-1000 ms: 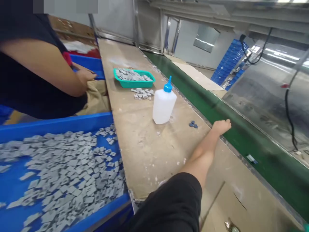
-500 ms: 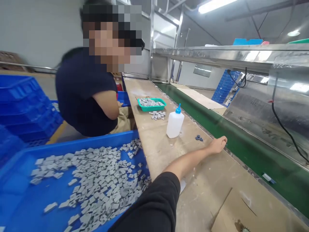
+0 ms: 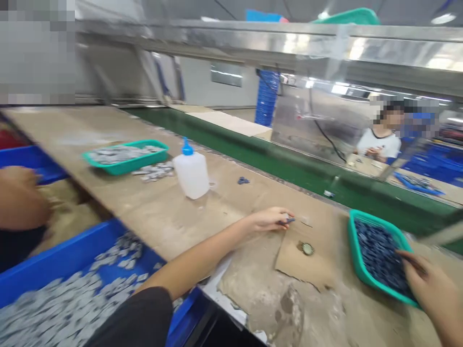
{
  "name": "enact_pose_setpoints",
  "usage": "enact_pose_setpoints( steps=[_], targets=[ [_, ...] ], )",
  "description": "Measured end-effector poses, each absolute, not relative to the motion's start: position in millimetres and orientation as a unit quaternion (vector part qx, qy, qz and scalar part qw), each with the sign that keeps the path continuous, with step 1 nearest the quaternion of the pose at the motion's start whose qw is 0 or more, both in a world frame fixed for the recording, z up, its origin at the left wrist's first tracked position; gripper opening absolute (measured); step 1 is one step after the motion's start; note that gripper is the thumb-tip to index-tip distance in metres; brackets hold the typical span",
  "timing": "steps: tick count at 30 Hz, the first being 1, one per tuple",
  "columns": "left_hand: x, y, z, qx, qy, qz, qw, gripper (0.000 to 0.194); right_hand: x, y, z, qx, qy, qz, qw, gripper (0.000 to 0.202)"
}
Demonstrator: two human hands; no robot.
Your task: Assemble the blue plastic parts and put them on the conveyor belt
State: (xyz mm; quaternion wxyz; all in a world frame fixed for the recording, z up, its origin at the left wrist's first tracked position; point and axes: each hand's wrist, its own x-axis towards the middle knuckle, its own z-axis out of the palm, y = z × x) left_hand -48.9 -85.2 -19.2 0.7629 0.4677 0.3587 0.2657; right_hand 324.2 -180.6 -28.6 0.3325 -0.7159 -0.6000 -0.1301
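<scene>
My left hand (image 3: 272, 220) is above the table, its fingers pinched on a small grey and dark-blue plastic piece (image 3: 287, 220). Below and to the right, a cardboard sheet (image 3: 302, 267) bears a round, pale bottle-cap-like thing (image 3: 307, 248). At the right, a green basket (image 3: 356, 250) holds many small dark-blue plastic pieces (image 3: 379, 253). My right hand (image 3: 430, 282) reaches over the basket's right rim, fingertips closed together at the pieces; what they hold, if anything, is blurred.
A white squeeze bottle (image 3: 192, 174) stands mid-table, with dark pieces (image 3: 243, 180) beyond it. Another green basket (image 3: 123, 166) holds grey pieces. A blue crate (image 3: 65, 253) of grey pieces is at left. A green belt (image 3: 231, 144) runs behind; a metal shelf (image 3: 253, 43) hangs above.
The view has swung right, bringing the dark-piece basket and my right hand into sight. My left hand has moved back from the belt's edge and now shows a small piece in its fingers.
</scene>
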Motion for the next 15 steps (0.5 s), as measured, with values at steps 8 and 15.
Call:
enact_pose_setpoints(
  steps=[8, 15],
  targets=[
    [-51, -93, -11, 0.537, 0.346, 0.261, 0.724, 0.028, 307, -187, -20, -0.723, -0.595, -0.148, 0.318, 0.036],
    [-46, -99, -14, 0.563, 0.360, 0.243, 0.703, 0.032, 309, -190, -21, -0.725, -0.598, -0.148, 0.309, 0.036]
  ],
)
